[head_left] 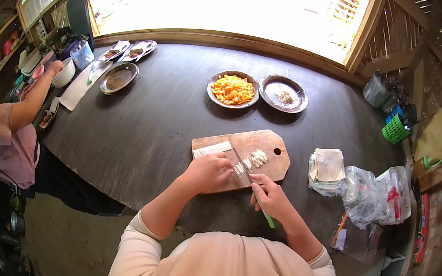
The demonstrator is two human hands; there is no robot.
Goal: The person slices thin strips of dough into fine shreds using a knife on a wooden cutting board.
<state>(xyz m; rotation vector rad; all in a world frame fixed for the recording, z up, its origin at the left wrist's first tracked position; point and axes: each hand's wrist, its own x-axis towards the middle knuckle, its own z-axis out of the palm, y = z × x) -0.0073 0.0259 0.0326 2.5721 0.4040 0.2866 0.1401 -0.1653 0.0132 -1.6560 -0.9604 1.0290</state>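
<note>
A wooden cutting board (262, 184) with a hole at its right end lies before me on the dark table. On it are a folded white sheet (214, 149), like a pastry wrapper, and a small heap of thin white strips (258, 157). My left hand (210, 171) rests over the board with curled fingers that press on the white sheet's near end. In my right hand (270, 198) is a green-handled knife (267, 216). Its blade lies over the board among the cut white pieces, close to my left fingertips.
Beyond the board stand a plate of diced orange pieces (233, 90) and a plate with a few scraps (283, 94). Square wrappers (329, 165) and plastic bags (371, 195) lie right. Another person (4, 128) works at the left, near an empty plate (119, 78) and a white container (64, 73).
</note>
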